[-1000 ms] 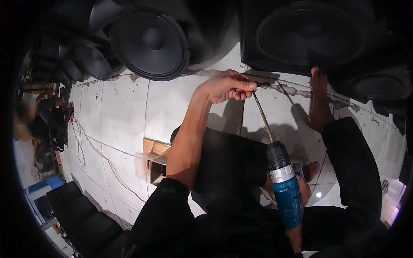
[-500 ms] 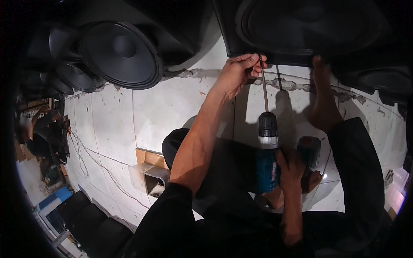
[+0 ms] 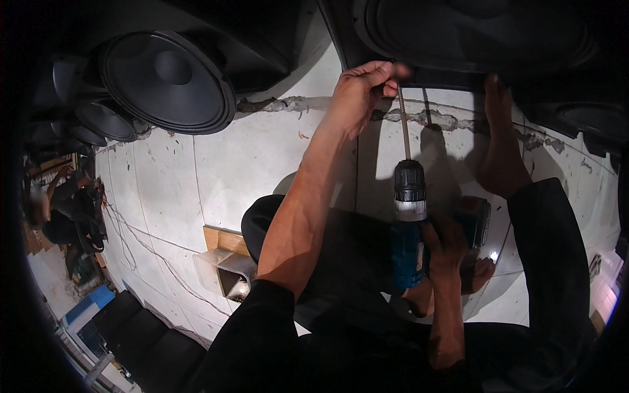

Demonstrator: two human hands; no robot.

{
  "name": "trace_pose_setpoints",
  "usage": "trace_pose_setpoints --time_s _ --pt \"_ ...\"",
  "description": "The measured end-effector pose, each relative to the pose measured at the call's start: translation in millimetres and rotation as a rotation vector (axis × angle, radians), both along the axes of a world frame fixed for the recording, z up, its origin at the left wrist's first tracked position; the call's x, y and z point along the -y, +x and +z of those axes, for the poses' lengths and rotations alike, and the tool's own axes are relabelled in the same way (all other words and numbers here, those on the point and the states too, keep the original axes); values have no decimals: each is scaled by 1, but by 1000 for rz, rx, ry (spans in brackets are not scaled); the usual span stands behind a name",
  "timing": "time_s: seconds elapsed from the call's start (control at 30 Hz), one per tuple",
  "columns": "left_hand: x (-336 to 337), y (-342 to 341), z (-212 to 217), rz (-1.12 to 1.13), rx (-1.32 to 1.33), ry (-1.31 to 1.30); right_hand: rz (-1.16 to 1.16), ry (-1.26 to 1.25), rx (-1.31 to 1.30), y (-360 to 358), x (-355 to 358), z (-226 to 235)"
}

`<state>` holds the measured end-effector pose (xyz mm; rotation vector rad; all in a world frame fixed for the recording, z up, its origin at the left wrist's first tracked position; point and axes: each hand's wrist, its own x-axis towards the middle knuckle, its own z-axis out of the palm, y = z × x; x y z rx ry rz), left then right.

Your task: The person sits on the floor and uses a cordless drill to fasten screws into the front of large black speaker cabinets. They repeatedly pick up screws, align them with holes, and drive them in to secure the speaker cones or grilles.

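My right hand (image 3: 447,245) is wrapped round the grip of a blue cordless drill (image 3: 407,255), which points away from me. A long, thin driver bit (image 3: 404,124) runs out of its black chuck (image 3: 409,180). At the bit's far end, the thumb and fingers of my left hand (image 3: 360,88) are pinched together, close against the lower edge of a black speaker cabinet (image 3: 445,80). Whatever small piece they hold is too small and blurred to make out. Above them, the big round speaker cone (image 3: 472,36) faces me.
More speakers (image 3: 169,82) line the left, with others at the far right. My bare foot (image 3: 501,141) rests by the cabinet. A clear box-shaped piece (image 3: 237,272) and a wood strip (image 3: 225,240) lie on the white tiles. Cables (image 3: 154,245) trail leftward, where another person (image 3: 69,203) sits.
Both hands and the drill have shifted slightly away from me, toward the cabinet. The view has turned a little. The left-hand pinch and the right-hand grip are kept.
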<state>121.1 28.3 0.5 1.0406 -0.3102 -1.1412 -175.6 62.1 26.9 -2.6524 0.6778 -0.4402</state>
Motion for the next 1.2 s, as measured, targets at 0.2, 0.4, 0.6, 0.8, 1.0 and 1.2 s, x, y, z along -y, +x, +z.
trace_pose_setpoints --time_s 0.2,0.4,0.6,0.8,1.0,1.2 --pt "1 1 0 10 9 -5 -4 33 11 5 2 3" --pt "3 0 -4 22 -39 -36 -118 212 13 10 0 9" --pt "6 -6 0 32 -125 -76 -123 215 91 15 3 13" --pt "9 -8 -4 46 -136 -101 -138 148 106 13 -3 3" --pt "10 -9 -3 96 -250 -115 -159 169 81 14 -4 7" --pt "12 -8 -7 92 -293 -112 -109 110 122 16 1 8"
